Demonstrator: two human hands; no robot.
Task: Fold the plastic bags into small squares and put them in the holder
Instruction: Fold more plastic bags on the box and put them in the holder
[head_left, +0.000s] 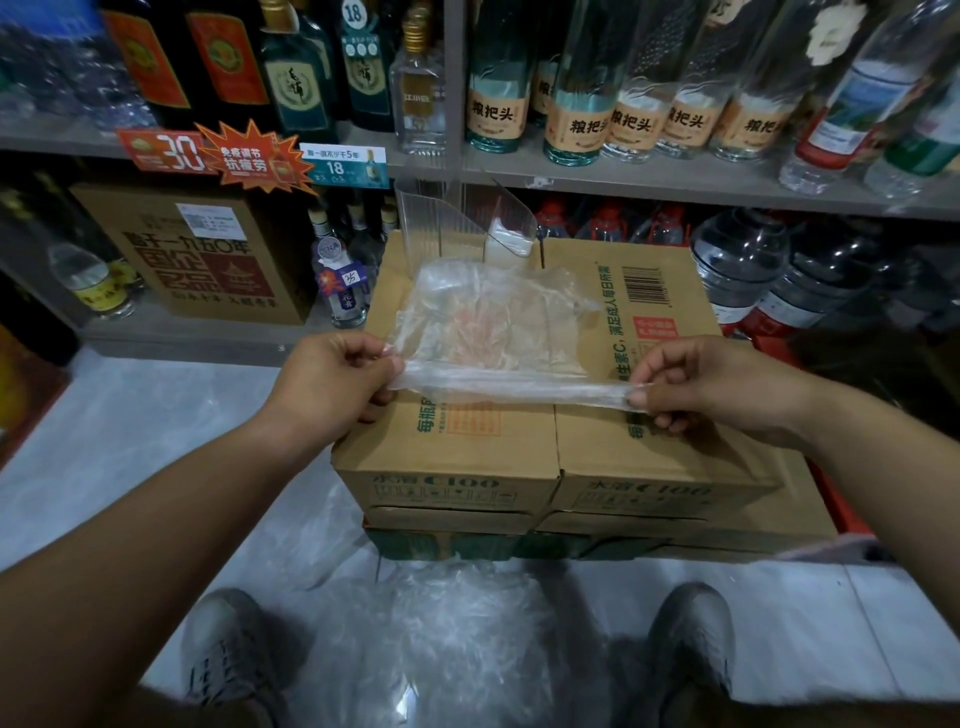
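A clear plastic bag (493, 327) lies spread on top of a cardboard box (649, 457), its near edge lifted off the box. My left hand (332, 379) pinches the bag's near left corner. My right hand (696, 384) pinches the near right corner, so the edge is stretched between them. A clear plastic holder (457, 218) stands at the far edge of the box, with a white folded bag (506, 240) in its right part. A heap of more clear bags (462, 623) lies on the floor between my shoes.
The box sits on a stack of similar cartons. Shelves with glass bottles (587, 93) and water jugs (737, 254) run behind it, close to the holder. A brown carton (197, 254) stands on the low shelf at left. Grey floor tiles lie to the left.
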